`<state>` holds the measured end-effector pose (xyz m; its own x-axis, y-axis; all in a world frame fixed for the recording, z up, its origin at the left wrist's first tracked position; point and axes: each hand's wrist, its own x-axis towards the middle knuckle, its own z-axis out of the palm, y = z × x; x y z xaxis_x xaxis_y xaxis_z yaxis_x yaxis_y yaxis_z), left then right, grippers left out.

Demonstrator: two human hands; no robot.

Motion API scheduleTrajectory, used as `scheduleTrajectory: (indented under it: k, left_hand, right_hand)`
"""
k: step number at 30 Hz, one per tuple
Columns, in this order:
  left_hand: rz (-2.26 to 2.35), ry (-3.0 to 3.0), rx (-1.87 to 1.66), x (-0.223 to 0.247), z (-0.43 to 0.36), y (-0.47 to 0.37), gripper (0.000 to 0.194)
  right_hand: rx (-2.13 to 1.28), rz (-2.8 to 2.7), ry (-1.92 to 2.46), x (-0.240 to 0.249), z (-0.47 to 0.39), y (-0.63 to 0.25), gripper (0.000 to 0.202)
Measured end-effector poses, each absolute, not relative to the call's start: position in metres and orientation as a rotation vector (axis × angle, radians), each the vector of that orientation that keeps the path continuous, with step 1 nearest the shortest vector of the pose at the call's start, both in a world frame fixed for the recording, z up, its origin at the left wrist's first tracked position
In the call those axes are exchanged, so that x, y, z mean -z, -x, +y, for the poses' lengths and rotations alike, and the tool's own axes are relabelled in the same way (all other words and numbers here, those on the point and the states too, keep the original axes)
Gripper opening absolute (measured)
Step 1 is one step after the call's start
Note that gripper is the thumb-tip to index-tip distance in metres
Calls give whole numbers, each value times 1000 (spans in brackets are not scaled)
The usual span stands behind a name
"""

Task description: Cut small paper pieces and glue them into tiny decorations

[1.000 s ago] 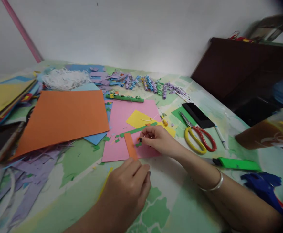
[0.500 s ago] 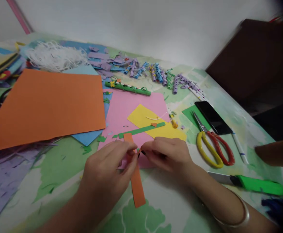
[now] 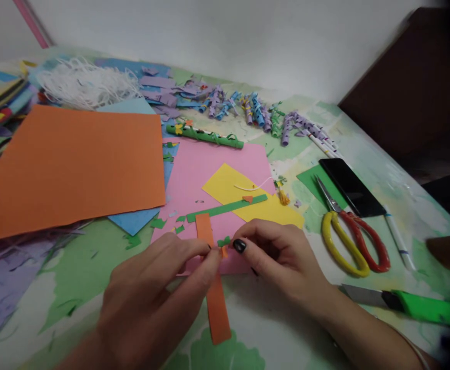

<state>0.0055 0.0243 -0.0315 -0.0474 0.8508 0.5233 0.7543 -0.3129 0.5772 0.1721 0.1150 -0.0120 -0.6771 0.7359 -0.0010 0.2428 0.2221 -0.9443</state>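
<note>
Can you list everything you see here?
Large paper sheet: one, orange, left
Covered paper: some, blue, left
Flat paper sheet: one, pink, middle
Angular paper piece: one, yellow, middle
Narrow paper strip: one, green, middle
Long paper strip: one, orange, front
Small paper bits: several, orange and green, middle
Rolled paper tube: one, green, back
Curled paper rolls: several, purple, blue, green, back
String heap: one, white, back left
Metal scissors: one, yellow-and-red, right
Flat phone: one, black, right
Slim pen: one, white, beside phone
Cutter knife: one, green, right
Paper scraps: many, purple, left
Patterned tablecloth: one, green and white, underneath
Wall: one, pale, back
Left hand: one, bare, front
Right hand: one, dark nails, front
</note>
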Motion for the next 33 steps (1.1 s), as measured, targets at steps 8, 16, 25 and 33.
scheduleTrajectory:
  k: [8, 16, 25, 33]
  left_hand:
    - [1606, -2717, -1193, 34, 9, 6, 30]
    - [1597, -2777, -1127, 28, 12, 6, 29]
    - [1588, -2693, -1194, 31, 12, 7, 31]
    - [1752, -2546, -1256, 33, 24, 4, 16]
  right_hand:
    - [-1856, -1792, 951, 10, 109, -166, 9]
    - [-2158, -1606, 870, 9, 111, -166, 20]
    - [-2066, -1642, 895, 9, 113, -166, 10]
    - [-1719, -1805, 880, 12, 107, -168, 14]
